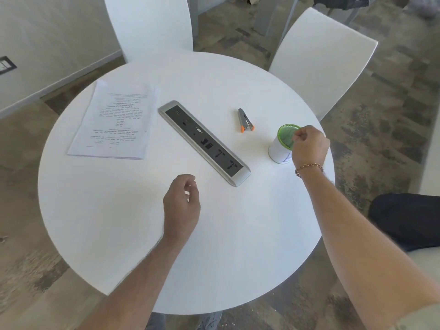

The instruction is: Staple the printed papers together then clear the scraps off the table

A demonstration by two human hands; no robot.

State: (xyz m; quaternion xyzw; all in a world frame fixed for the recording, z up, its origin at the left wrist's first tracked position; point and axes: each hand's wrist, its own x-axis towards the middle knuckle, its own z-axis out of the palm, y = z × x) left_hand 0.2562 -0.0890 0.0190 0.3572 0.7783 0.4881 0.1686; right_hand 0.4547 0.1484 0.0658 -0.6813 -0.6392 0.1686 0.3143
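**Scraps at the cup, papers waiting far left**

Round and white, the table [238, 234] fills the head view, with two white chairs [326, 63] at its far side and a patterned floor around it. Across the middle of the table lies a grey socket strip [204, 141], running far-left to near-right. Left of it, toward the far edge, the printed papers [114, 120] lie in a squared stack; whether a staple holds them cannot be made out. Right of the strip rests the stapler [245, 120], grey with orange tips. Near the right edge stands a green mesh cup [284, 144] wrapped in white paper.

The right hand [309, 146] hovers over the cup's mouth, fingers bunched to the thumb as if pinching something small; what, if anything, it holds is too small to tell. The left hand [182, 206] hangs above the near middle, fingers loosely curled, holding nothing.

Risks, as a judgement: the cup sits close to the edge, so a knock from the wrist could tip it off; a light scrap let go too high could drift past the rim.
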